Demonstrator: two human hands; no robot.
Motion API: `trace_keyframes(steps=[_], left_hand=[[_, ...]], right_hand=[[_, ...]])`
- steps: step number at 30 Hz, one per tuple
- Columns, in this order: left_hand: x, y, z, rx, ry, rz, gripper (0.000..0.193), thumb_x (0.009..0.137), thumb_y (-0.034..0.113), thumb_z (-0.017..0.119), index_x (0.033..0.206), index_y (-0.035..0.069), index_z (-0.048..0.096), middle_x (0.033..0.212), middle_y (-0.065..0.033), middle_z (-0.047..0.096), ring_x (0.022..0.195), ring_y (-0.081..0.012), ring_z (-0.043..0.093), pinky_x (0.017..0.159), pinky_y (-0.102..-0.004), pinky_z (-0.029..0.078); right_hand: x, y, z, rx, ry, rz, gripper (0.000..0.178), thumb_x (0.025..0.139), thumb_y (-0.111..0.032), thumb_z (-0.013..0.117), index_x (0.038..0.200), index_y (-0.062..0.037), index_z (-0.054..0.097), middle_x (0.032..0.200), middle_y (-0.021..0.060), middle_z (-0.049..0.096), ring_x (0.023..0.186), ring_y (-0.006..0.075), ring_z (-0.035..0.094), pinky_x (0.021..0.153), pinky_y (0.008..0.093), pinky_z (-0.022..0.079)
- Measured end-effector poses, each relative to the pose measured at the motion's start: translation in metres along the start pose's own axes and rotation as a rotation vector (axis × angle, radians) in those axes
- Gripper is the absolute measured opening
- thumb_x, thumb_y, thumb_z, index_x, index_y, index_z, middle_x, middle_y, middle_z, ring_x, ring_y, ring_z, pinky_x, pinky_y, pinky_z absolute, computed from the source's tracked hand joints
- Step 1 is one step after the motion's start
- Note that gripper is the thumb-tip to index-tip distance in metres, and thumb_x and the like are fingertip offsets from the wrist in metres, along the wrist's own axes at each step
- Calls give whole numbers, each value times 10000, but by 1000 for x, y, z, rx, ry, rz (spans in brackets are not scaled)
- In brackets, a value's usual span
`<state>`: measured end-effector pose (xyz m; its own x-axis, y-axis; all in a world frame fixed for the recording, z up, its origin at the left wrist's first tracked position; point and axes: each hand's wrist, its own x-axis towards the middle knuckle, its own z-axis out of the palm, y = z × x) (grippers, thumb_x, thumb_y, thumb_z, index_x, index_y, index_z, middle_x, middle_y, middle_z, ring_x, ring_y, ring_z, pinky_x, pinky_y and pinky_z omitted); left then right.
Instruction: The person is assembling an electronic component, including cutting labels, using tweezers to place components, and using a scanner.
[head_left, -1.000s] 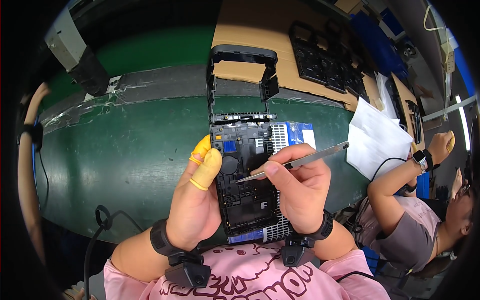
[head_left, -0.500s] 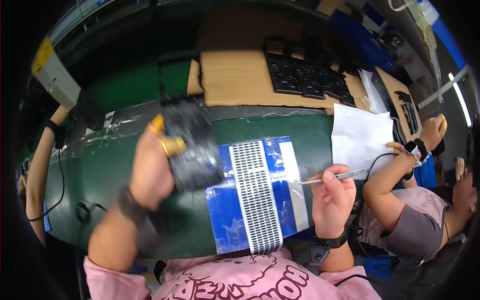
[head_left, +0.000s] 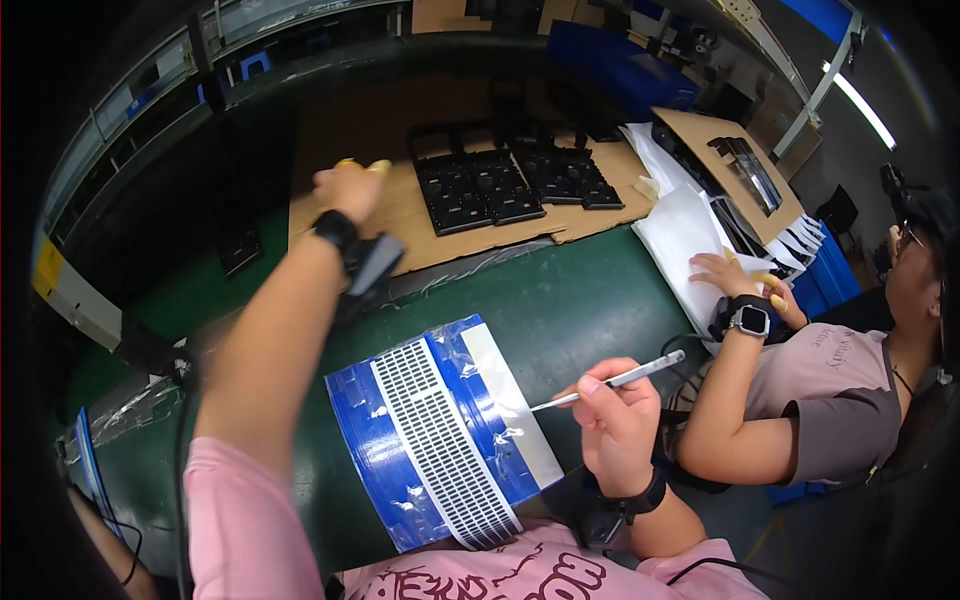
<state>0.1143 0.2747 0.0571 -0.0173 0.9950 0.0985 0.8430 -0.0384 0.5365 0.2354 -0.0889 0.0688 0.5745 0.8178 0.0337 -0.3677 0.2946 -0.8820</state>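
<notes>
My left hand (head_left: pixel 350 190), with yellow finger cots on its fingertips, is stretched out over a cardboard sheet (head_left: pixel 400 225). Its thumb and finger are apart and I see nothing between them. To its right lie several black plastic frames (head_left: pixel 480 190) in a row. My right hand (head_left: pixel 620 425) pinches slim silver tweezers (head_left: pixel 640 372), their tip pointing left over a blue board (head_left: pixel 360 440). On that board lies a white strip of small black stickers (head_left: pixel 430 430), its near end curling over the edge by my shirt. A pale blank strip (head_left: pixel 510 400) runs along the board's right side.
A co-worker's hands (head_left: pixel 735 275) touch white sheets (head_left: pixel 680 235) at the right. A cardboard panel (head_left: pixel 725 150) leans behind them. Another black part (head_left: pixel 240 250) lies on the green surface at the left, near a grey post (head_left: pixel 90 310).
My left hand held a black plastic part near the board; now it is farther forward, without it. The view has shifted. The co-worker's hands have come down onto the white sheets.
</notes>
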Motion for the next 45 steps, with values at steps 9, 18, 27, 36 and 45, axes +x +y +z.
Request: trace_keyframes(steps=[9,18,27,36,45], left_hand=[[-7,-17,19,-672,-332,10,236,708,179,661,788,-38,613,751,-164,622,671,-259,625,561,-345,490],[-149,-98,-155,-1431,-498,-20,326,708,-54,490,1033,-61,519,995,-135,576,928,-216,567,857,-326,459],[-255,-108,-165,-1677,-362,-45,433,782,63,443,1209,-9,425,1091,-113,557,919,-217,577,784,-319,479],[-269,-112,-112,-1676,-138,-283,357,888,182,480,1214,47,423,1028,-38,533,912,-117,501,817,-276,432],[-275,-98,-114,-1742,-153,-363,388,879,127,473,1253,76,384,1103,-57,515,969,-161,504,851,-323,434]], right_hand=[[24,24,53,-184,-222,81,88,785,-41,603,847,-5,553,735,46,606,613,58,550,519,170,392],[40,74,55,-246,-317,136,68,771,-16,599,818,-2,553,674,41,598,602,58,552,514,175,399],[44,79,50,-257,-222,158,92,770,-16,597,848,-4,549,671,45,592,545,44,515,455,164,363],[46,81,50,-247,-229,216,92,781,-10,579,866,-20,546,667,49,594,465,19,431,400,155,295],[48,72,47,-106,-253,289,97,797,22,554,892,15,540,690,113,599,446,40,400,395,161,263]])
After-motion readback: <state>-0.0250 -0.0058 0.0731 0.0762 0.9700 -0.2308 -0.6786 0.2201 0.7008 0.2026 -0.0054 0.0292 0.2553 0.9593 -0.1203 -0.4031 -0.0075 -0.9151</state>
